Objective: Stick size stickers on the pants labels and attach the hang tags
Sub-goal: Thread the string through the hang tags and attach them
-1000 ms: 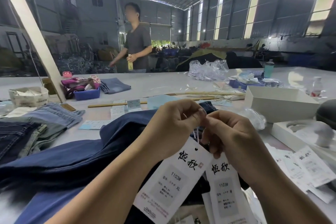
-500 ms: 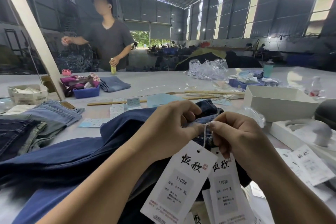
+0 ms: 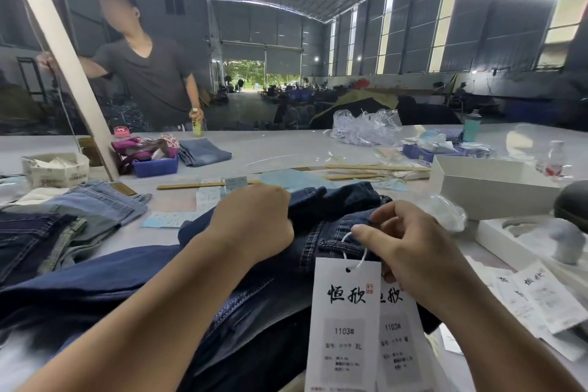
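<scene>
Head view: dark jeans (image 3: pixel 334 210) are being held bunched mid-table by the left hand (image 3: pixel 254 223), fingers curled into the denim. The white string (image 3: pixel 356 251) is being pinched by the right hand (image 3: pixel 410 245), nearer. The XL hang tag (image 3: pixel 343 325) is hanging below that pinch, long axis toward the near table edge.

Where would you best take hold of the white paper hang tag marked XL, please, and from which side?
Grip the white paper hang tag marked XL by its long left edge, coming from the left. It lies flat on the dark blue denim jeans; its top is tied by the white string, the right hand crowds that end, and a second tag lies under its right side.
</scene>
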### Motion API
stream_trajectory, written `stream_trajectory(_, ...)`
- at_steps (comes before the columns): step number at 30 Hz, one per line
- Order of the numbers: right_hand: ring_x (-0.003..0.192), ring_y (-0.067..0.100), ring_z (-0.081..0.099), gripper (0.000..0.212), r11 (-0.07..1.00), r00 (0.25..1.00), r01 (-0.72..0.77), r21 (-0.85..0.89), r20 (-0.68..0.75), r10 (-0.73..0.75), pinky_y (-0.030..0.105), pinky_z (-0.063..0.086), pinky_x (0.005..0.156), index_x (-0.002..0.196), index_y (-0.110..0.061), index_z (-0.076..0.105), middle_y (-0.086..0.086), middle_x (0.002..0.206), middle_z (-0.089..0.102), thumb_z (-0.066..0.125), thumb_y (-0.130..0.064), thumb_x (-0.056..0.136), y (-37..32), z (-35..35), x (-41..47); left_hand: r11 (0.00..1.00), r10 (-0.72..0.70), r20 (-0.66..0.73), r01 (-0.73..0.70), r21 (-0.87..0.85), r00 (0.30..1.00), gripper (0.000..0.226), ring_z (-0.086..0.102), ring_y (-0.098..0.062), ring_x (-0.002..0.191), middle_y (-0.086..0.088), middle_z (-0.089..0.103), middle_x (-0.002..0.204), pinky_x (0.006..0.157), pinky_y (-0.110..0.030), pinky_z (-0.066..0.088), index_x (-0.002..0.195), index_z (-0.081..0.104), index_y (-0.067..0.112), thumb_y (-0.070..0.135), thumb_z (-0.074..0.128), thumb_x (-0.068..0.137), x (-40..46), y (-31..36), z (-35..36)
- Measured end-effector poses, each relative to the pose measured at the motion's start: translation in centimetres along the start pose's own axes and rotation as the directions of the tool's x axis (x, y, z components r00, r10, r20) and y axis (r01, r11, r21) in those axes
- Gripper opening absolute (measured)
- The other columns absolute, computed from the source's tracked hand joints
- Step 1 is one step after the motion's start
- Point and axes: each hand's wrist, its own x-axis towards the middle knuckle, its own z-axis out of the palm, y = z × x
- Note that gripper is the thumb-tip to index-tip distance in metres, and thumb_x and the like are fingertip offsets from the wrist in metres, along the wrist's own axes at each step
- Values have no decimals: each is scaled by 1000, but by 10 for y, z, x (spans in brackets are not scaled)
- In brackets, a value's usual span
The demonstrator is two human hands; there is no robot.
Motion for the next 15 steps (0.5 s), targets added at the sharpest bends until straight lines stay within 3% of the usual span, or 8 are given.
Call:
stream_trajectory(3, 76, 4, 62, 38, 996, 1000, 11, -94, 7, -10, 22, 47, 56, 103, -38, 47, -14, 87, 60, 75, -46, 79, 0, 2, 4, 980, -87, -189, 50, -193, 978, 16, 50, -26, 72, -10, 65, 87, 61, -30, 35, 96, 65, 15, 16, 52, 87, 4, -6, -1)
stream_trajectory(6, 72, 2, 62, 30, 994, 999, 37, -98, -16, -39, 21, 46, 53, 94, -39, 49, -16, 83, 62, 75, -30, 81, 2, 1, 8, 811, -361, -327, 121, -572, 873, 13, 49, -25, 70, -3, 61, 71, 60, -32, 30, 75, 60, 14, 17, 52, 84, 2, -29, -8)
stream_trajectory(9, 69, 9, 65, 24, 991, 996, 71, -113, -42, -76, 27, 49, 53, 95, -35, 57, -11, 81, 66, 71, -21, 80, -1, 2, 11, 487, -550, -189, 128, -864, 814, 19, 56, -26, 63, 3, 62, 58, 56, -36, 42, 76, 62, 14, 27, 47, 74, -6, -50, -12)
stream_trajectory(11, 67, 7, 59, 23, 973, 990, 104, -207, -67, -121, 24, 42, 51, 97, -32, 58, -12, 81, 64, 66, -21, 78, -9, 5, 13, 266, -556, -73, 94, -959, 828, 27, 64, -35, 72, -13, 69, 75, 65, -53, 55, 91, 64, 16, 23, 48, 71, -8, -55, -11)
stream_trajectory(12, 67, 6, 55, 22, 957, 987, 115, -267, -76, -139, 23, 38, 52, 97, -31, 58, -12, 80, 62, 64, -22, 78, -14, 7, 14, 200, -564, -48, 80, -977, 824, 29, 63, -38, 75, -21, 66, 82, 68, -60, 54, 96, 61, 14, 20, 48, 71, -9, -57, -10)
stream_trajectory(14, 72, 12, 53, 28, 897, 980, 130, -423, -85, -181, 25, 34, 55, 106, -30, 57, -10, 86, 57, 62, -25, 79, -24, 11, 15, 141, -596, -50, 43, -989, 802, 28, 60, -34, 73, -20, 62, 83, 67, -53, 52, 97, 58, 15, 19, 47, 71, -11, -63, -9)
stream_trajectory(15, 84, 19, 52, 40, 845, 970, 153, -512, -87, -229, 27, 35, 62, 119, -27, 54, -6, 96, 54, 63, -27, 80, -28, 13, 17, 147, -606, -56, 43, -988, 793, 29, 61, -32, 75, -17, 63, 84, 67, -50, 51, 98, 59, 16, 19, 47, 72, -12, -66, -10)
